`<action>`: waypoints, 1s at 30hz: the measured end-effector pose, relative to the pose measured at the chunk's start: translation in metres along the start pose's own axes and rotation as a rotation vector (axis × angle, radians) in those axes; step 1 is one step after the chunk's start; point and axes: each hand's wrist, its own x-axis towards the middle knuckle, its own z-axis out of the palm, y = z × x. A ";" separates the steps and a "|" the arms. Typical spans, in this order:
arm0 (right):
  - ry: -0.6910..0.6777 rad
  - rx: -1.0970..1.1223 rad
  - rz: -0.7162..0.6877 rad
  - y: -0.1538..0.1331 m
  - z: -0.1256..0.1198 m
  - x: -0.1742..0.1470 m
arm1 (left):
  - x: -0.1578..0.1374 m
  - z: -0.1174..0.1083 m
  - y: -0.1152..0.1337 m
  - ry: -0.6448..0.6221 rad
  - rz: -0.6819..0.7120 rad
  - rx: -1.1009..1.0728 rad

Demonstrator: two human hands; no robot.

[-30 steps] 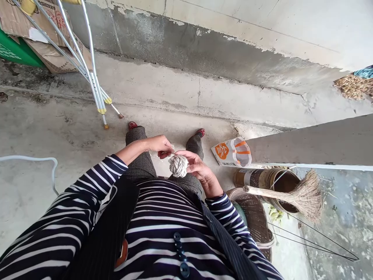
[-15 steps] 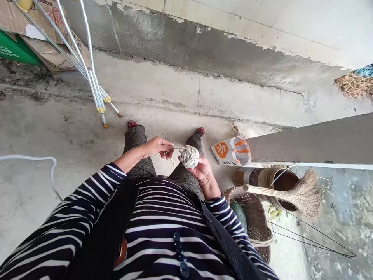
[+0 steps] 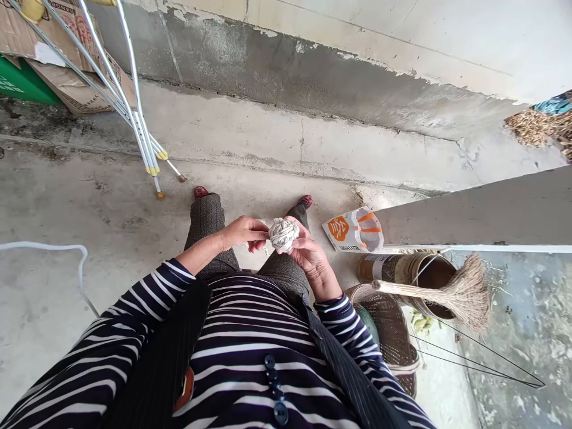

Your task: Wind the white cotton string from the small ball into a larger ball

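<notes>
My right hand (image 3: 309, 253) is closed around a small wound ball of off-white cord (image 3: 283, 235), its thumb resting on the near side. At the left edge of the ball, my left hand (image 3: 245, 232) is closed in a pinch on the strand of cord, fingertips against or very close to the ball. A loose bit of cord (image 3: 264, 247) hangs below the left fingers. Both hands are in front of my lap, over the dark grey trousers.
Metal crutches (image 3: 142, 140) lean at the upper left by cardboard boxes (image 3: 89, 89). On the right are a paper bag (image 3: 346, 231), a pillar (image 3: 473, 208), a straw broom (image 3: 465, 298), a bucket (image 3: 404, 271) and a wicker basket (image 3: 393, 333). A white hose (image 3: 44, 244) lies left.
My left hand has moved right along the strand, up to the ball. The ball has turned and shifted slightly left in my right hand, whose thumb now lies over it.
</notes>
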 end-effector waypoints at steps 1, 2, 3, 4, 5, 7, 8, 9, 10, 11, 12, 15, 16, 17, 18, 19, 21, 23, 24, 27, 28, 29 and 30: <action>0.008 0.006 -0.007 0.000 0.000 0.001 | 0.000 0.000 -0.001 0.018 0.006 0.017; 0.016 0.014 -0.012 0.001 0.000 0.003 | 0.001 -0.001 -0.001 0.045 0.017 0.031; 0.023 0.021 -0.017 0.002 0.000 0.004 | 0.001 -0.003 -0.002 0.081 0.031 0.037; 0.029 0.028 -0.025 0.003 0.001 0.006 | 0.001 -0.004 -0.003 0.118 0.046 0.037; 0.034 0.036 -0.034 0.003 0.002 0.007 | 0.002 -0.005 -0.005 0.148 0.059 0.035; 0.044 0.053 -0.053 0.004 0.005 0.010 | 0.002 -0.008 -0.008 0.181 0.081 0.045; 0.050 0.059 -0.063 0.003 0.006 0.011 | 0.002 -0.009 -0.010 0.182 0.089 0.061; 0.058 0.062 -0.072 0.002 0.007 0.011 | 0.002 -0.010 -0.012 0.178 0.096 0.079; 0.066 0.062 -0.080 0.001 0.008 0.012 | 0.002 -0.010 -0.015 0.179 0.106 0.096; 0.075 0.061 -0.090 -0.001 0.009 0.013 | 0.002 -0.010 -0.017 0.185 0.113 0.113; 0.085 0.059 -0.101 -0.003 0.008 0.013 | 0.002 -0.011 -0.019 0.196 0.117 0.127; 0.112 0.067 -0.119 -0.011 0.008 0.012 | 0.002 -0.011 -0.024 0.264 0.114 0.152; 0.119 0.074 -0.118 -0.013 0.008 0.011 | 0.001 -0.012 -0.024 0.287 0.111 0.153; 0.121 0.080 -0.114 -0.014 0.008 0.010 | 0.001 -0.012 -0.023 0.311 0.105 0.154; 0.117 0.082 -0.106 -0.015 0.009 0.009 | 0.001 -0.013 -0.022 0.333 0.098 0.159; 0.103 0.080 -0.100 -0.014 0.011 0.008 | 0.001 -0.014 -0.019 0.349 0.087 0.174; 0.053 0.070 -0.087 -0.011 0.014 0.005 | 0.002 -0.016 -0.012 0.382 0.068 0.243; -0.004 0.065 -0.065 -0.007 0.018 0.002 | 0.004 -0.017 -0.004 0.424 0.073 0.332; -0.024 0.068 -0.053 -0.005 0.019 0.000 | 0.006 -0.016 0.000 0.440 0.092 0.354; -0.032 0.085 -0.026 -0.004 0.022 -0.004 | 0.013 -0.012 0.006 0.442 0.155 0.239; -0.022 0.090 -0.024 -0.006 0.023 -0.005 | 0.015 -0.009 0.007 0.419 0.158 0.163; -0.012 0.094 -0.026 -0.007 0.023 -0.006 | 0.017 -0.007 0.006 0.398 0.146 0.102; -0.003 0.098 -0.031 -0.009 0.024 -0.007 | 0.019 -0.004 0.004 0.385 0.122 0.065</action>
